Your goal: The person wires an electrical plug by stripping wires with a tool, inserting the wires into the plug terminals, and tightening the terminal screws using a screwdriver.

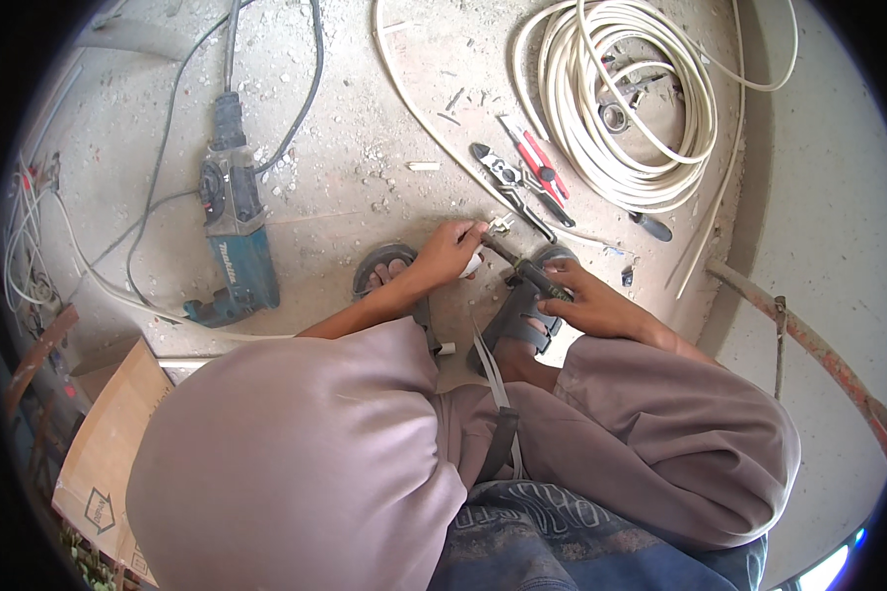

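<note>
My left hand (450, 252) is closed in a pinch around a small white piece (474, 264), mostly hidden by the fingers. My right hand (586, 298) wraps round the handle of a dark screwdriver (530, 270), whose narrower end points up and left toward my left fingertips. Just past those fingertips sits a small cream-coloured piece (501, 225); whether it is held I cannot tell. Beyond the hands, grey-and-black pliers (508, 175) and a red utility knife (537, 161) lie side by side on the floor. Both hands are above my sandalled feet.
A coil of cream cable (559, 148) lies at the far right, with tools inside its loop. To the left rests a teal power drill (239, 258) with a dark cord. A cardboard box (108, 448) stands near left. A rusty bar (808, 340) crosses the right side. Rubble litters the floor.
</note>
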### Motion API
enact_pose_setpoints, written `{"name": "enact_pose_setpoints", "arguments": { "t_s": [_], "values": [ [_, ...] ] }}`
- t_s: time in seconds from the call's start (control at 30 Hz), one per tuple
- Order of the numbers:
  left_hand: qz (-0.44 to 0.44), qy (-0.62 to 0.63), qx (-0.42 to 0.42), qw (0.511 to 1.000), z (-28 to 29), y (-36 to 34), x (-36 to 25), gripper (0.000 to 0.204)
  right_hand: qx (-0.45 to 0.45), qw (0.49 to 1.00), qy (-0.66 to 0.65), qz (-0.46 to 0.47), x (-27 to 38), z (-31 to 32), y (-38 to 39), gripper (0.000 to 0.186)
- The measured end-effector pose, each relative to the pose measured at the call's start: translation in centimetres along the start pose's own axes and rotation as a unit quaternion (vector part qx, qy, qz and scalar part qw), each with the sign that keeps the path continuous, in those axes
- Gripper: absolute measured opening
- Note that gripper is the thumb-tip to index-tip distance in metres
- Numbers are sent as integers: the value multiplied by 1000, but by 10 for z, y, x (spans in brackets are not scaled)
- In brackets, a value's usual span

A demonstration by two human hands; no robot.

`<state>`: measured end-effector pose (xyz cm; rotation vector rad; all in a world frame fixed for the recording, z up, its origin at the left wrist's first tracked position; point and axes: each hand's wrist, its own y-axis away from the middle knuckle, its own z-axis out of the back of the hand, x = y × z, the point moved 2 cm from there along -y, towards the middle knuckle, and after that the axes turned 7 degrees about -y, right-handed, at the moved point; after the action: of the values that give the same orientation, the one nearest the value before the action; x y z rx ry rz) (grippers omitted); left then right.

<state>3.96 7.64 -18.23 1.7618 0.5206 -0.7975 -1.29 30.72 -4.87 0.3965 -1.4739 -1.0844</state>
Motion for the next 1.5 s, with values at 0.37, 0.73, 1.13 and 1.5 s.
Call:
{"name": "enact_pose_setpoints", "arguments": {
  "t_s": [0.37, 0.73, 1.13, 1.5],
  "values": [
    [8, 74, -13, 997, -4, 1, 5, 44, 48, 970, -168, -168, 18, 11, 9, 47],
    [6, 53, 11, 999, -2, 1, 7, 42, 129, 973, -174, -79, 20, 3, 10, 31],
    [8, 77, 28, 997, -1, 2, 8, 41, 110, 955, -229, -154, 12, 8, 6, 50],
    [6, 72, 5, 997, -2, 3, 21, 38, 125, 966, -195, -111, 13, 10, -4, 36]
  ]
}}
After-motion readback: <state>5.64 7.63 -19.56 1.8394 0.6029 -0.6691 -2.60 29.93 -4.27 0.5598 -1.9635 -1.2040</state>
